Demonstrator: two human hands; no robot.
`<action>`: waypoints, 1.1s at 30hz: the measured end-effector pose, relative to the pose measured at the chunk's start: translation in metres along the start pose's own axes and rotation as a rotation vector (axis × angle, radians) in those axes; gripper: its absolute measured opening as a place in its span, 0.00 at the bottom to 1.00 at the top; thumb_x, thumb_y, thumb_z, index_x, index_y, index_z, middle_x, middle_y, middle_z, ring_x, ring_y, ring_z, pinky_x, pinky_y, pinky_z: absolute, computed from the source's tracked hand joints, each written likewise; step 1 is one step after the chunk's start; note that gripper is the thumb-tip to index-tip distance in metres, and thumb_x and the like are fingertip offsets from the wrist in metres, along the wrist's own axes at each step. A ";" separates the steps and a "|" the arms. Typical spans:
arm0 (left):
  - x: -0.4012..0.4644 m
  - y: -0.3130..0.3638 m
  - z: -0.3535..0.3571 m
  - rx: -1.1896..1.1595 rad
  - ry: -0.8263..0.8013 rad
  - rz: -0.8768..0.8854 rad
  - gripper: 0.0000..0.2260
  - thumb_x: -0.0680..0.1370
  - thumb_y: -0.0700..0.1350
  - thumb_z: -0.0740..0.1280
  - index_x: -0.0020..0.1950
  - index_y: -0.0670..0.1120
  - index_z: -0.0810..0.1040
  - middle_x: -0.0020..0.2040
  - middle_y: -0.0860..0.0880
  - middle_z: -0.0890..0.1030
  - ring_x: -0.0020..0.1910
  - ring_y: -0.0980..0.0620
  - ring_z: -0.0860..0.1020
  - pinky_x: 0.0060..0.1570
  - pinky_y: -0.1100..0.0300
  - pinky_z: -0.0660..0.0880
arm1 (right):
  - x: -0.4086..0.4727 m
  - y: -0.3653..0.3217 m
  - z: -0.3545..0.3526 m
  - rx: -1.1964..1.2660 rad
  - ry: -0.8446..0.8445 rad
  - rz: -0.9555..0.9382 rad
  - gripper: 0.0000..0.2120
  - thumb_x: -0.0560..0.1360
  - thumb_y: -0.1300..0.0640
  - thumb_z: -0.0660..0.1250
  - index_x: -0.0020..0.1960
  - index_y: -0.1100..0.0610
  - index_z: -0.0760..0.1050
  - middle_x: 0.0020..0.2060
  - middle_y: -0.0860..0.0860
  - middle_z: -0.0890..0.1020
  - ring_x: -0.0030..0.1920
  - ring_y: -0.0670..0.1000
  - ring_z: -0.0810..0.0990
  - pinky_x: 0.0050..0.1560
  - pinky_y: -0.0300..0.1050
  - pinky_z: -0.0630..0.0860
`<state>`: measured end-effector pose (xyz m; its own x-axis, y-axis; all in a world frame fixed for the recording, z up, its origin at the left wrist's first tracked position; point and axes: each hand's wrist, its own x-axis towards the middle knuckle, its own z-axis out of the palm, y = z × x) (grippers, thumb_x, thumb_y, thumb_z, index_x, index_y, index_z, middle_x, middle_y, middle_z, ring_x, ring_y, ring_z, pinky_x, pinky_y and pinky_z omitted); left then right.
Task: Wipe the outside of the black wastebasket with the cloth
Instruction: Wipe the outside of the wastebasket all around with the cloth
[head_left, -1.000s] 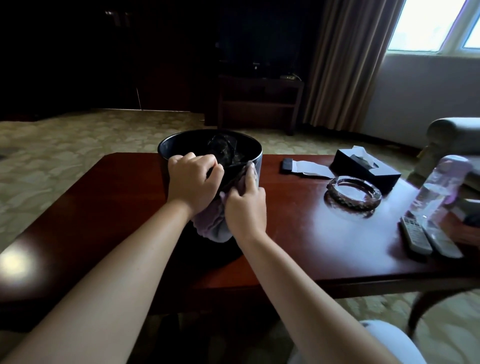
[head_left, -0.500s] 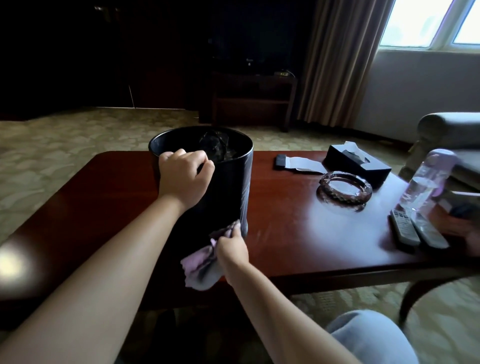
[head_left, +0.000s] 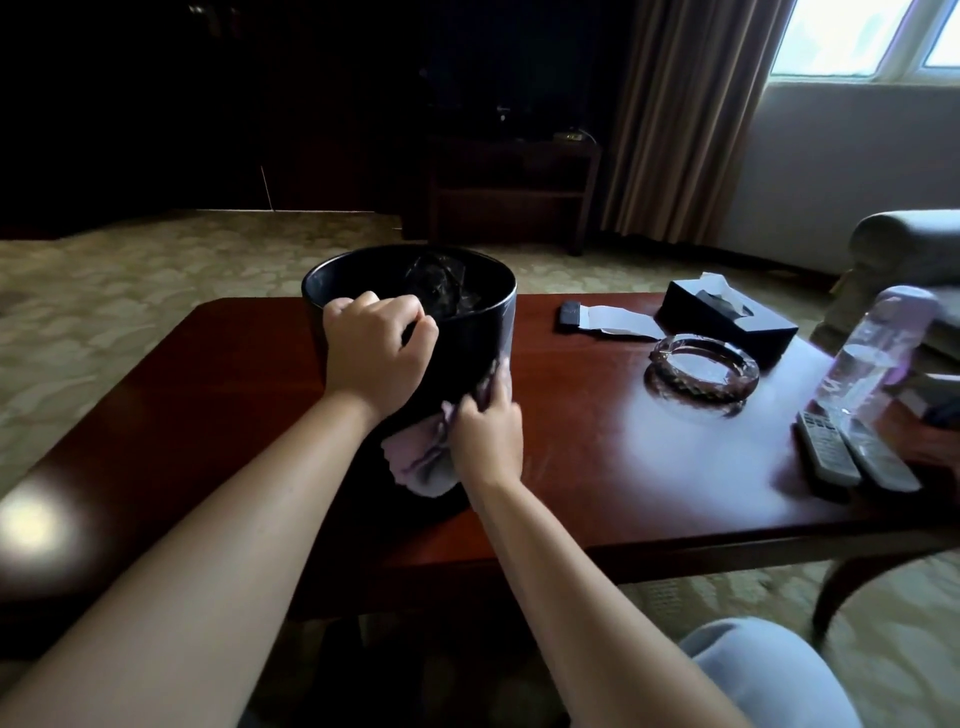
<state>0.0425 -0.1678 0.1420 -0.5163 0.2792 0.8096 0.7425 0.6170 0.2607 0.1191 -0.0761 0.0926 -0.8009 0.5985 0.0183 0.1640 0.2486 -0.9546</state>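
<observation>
Head view: left hand (head_left: 375, 349) grips the near rim of the black wastebasket (head_left: 470, 353), a rigid, glossy, probably light shell best steadied there, while just beside it the right hand (head_left: 487, 434) presses a soft lilac cloth (head_left: 420, 457) to its wall, on a polished red-brown coffee table (head_left: 597, 467) in a dim carpeted room.

One black wastebasket (head_left: 470, 353) stands on the one worktop (head_left: 597, 457), with one pale cloth (head_left: 421, 457) against it. Two hands: left (head_left: 376, 353), right (head_left: 488, 439). One tissue box (head_left: 727, 322), one glass ashtray (head_left: 701, 369), one plastic bottle (head_left: 872, 358), two remote controls (head_left: 826, 454) (head_left: 878, 460).
</observation>
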 end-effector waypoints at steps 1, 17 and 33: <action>0.000 0.000 0.000 -0.007 -0.009 -0.008 0.13 0.73 0.52 0.54 0.30 0.48 0.66 0.25 0.59 0.63 0.33 0.49 0.71 0.47 0.54 0.61 | -0.002 0.014 0.005 0.005 -0.023 0.073 0.32 0.76 0.55 0.57 0.75 0.41 0.49 0.65 0.57 0.70 0.62 0.57 0.72 0.59 0.46 0.68; 0.000 0.002 0.000 -0.007 0.004 0.006 0.12 0.73 0.51 0.54 0.31 0.50 0.64 0.25 0.59 0.61 0.32 0.49 0.70 0.45 0.53 0.62 | 0.011 -0.049 -0.016 0.027 -0.009 -0.220 0.28 0.78 0.55 0.56 0.76 0.43 0.50 0.63 0.55 0.68 0.61 0.53 0.70 0.57 0.41 0.66; -0.001 0.004 0.001 -0.036 0.026 -0.015 0.13 0.73 0.52 0.55 0.29 0.51 0.62 0.23 0.59 0.60 0.30 0.48 0.70 0.48 0.49 0.66 | -0.012 0.090 0.019 -0.206 -0.198 0.270 0.29 0.77 0.56 0.54 0.76 0.49 0.50 0.70 0.56 0.68 0.66 0.58 0.70 0.64 0.49 0.68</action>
<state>0.0452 -0.1651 0.1421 -0.5166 0.2506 0.8187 0.7498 0.5941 0.2913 0.1320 -0.0757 0.0011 -0.8057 0.5094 -0.3023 0.4798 0.2621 -0.8373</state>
